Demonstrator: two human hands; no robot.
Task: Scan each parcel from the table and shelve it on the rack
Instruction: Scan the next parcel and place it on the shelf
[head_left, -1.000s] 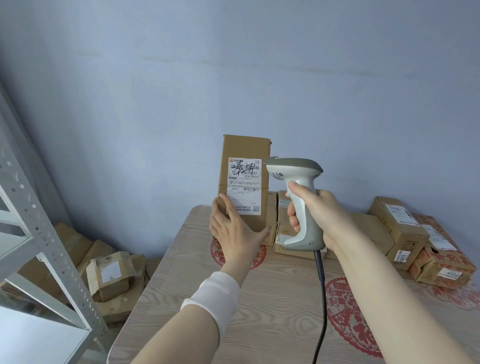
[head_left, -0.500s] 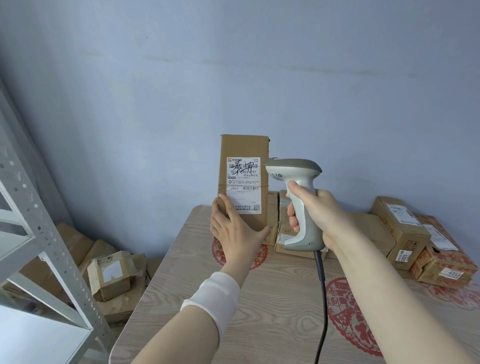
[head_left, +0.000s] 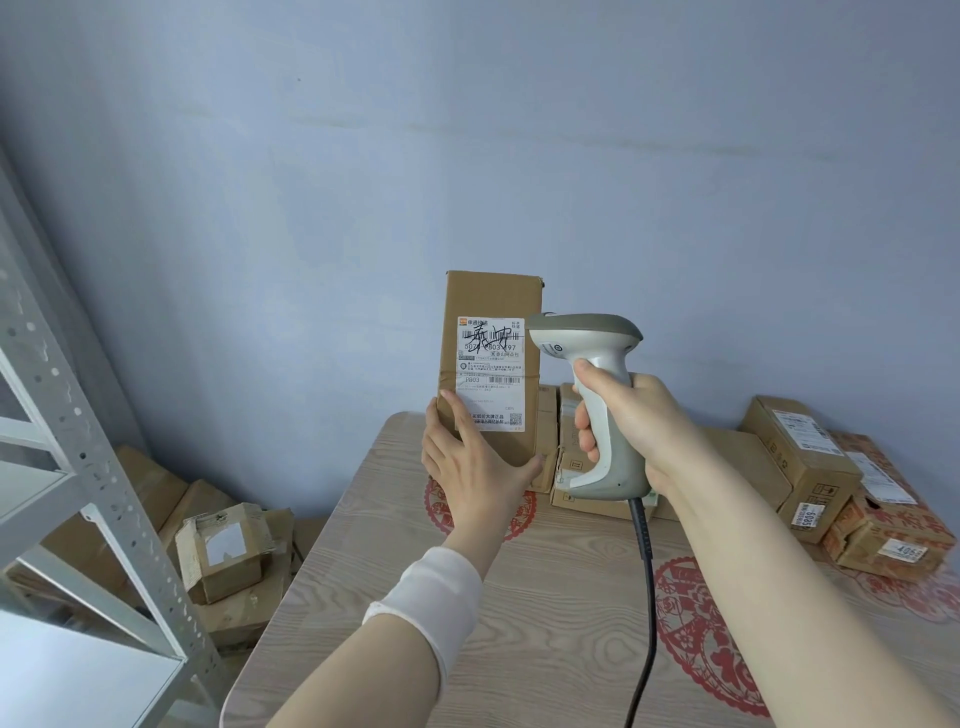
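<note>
My left hand (head_left: 470, 467) grips the lower end of a tall brown parcel (head_left: 491, 296), held upright above the table with its white shipping label facing me. My right hand (head_left: 631, 415) grips the handle of a grey barcode scanner (head_left: 587, 338). The scanner's head sits right next to the label's upper barcode, pointing left at it. A black cable hangs from the scanner's base down over the wooden table (head_left: 545, 623). The grey metal rack (head_left: 78, 467) stands at the far left.
Several brown parcels (head_left: 800, 462) lie along the table's back and right side. More cardboard boxes (head_left: 221, 551) are piled on the floor between rack and table. Red paper-cut decorations mark the tabletop. A plain blue wall is behind.
The parcel and scanner have stayed almost still. The view has shifted very slightly; the parcel sits a touch more upright in my left hand.
</note>
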